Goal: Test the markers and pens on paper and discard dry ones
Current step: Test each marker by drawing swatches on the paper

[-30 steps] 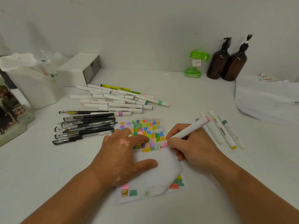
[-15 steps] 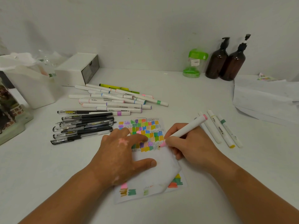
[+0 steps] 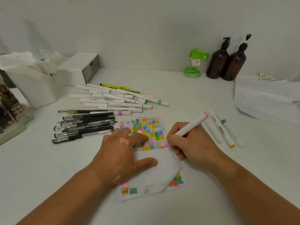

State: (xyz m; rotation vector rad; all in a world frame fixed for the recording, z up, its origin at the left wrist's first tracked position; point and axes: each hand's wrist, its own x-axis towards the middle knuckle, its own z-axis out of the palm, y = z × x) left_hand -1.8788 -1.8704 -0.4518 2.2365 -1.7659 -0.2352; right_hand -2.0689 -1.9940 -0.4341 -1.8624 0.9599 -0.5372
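A folded sheet of paper [image 3: 155, 174] covered in small colour swatches lies in the middle of the white table. My left hand [image 3: 123, 153] presses flat on it, fingers spread. My right hand [image 3: 190, 143] grips a white marker with a pink end [image 3: 191, 125], its pink tip touching the paper at the right edge of the swatches. A pile of white markers [image 3: 116, 101] lies behind the paper. A row of black gel pens [image 3: 84, 125] lies to its left. Three white markers [image 3: 222, 129] rest to the right of my right hand.
A white bin [image 3: 32, 85] and a white box [image 3: 78, 69] stand at the back left. A green container [image 3: 194, 64] and two brown pump bottles [image 3: 227, 62] stand by the wall. A stack of white paper [image 3: 266, 98] lies at the right. A decorated object [image 3: 9, 111] sits at the left edge.
The marker tip has shifted slightly along the paper's right edge as my right hand scribbles pink. My left hand has stayed pressed on the sheet.
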